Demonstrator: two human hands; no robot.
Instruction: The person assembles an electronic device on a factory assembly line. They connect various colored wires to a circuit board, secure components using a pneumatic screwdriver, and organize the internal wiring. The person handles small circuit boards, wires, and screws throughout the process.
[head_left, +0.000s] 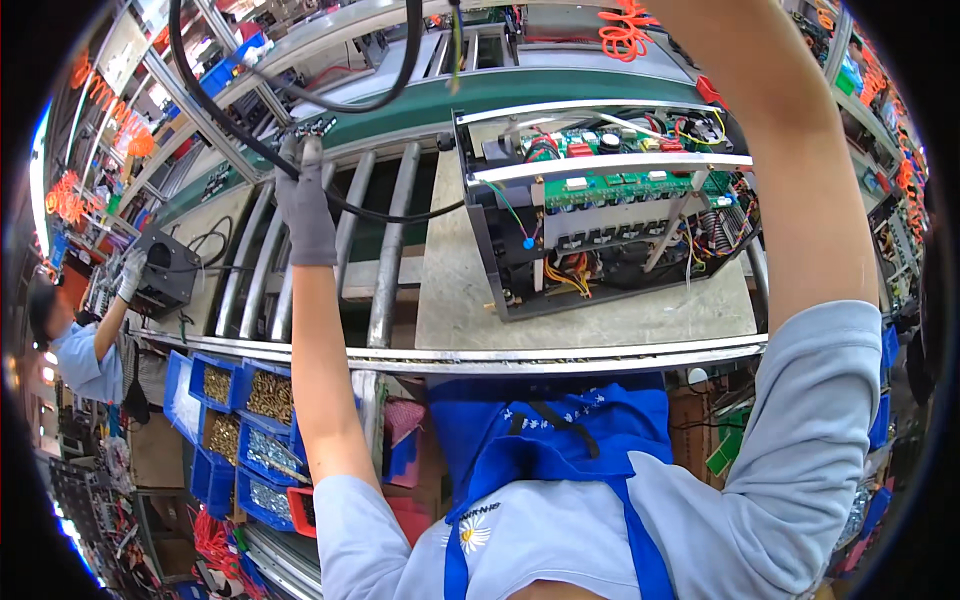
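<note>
My left hand, in a grey glove with paler fingertips, reaches across the metal rollers to their far side. Its fingers are stretched out, with the tips at a small clump of dark and metallic parts beside the green belt. A thick black cable crosses the picture at the fingers and runs to the machine's left side; I cannot tell whether the hand touches it. The opened machine chassis, with green circuit boards and bundled wires, stands to the right. My right arm stretches up past the upper edge, its hand out of sight.
Beneath the chassis lies a pale board next to the rollers. A green conveyor belt runs behind. Blue bins of small fasteners hang below the bench at left. A co-worker handles a black housing farther left.
</note>
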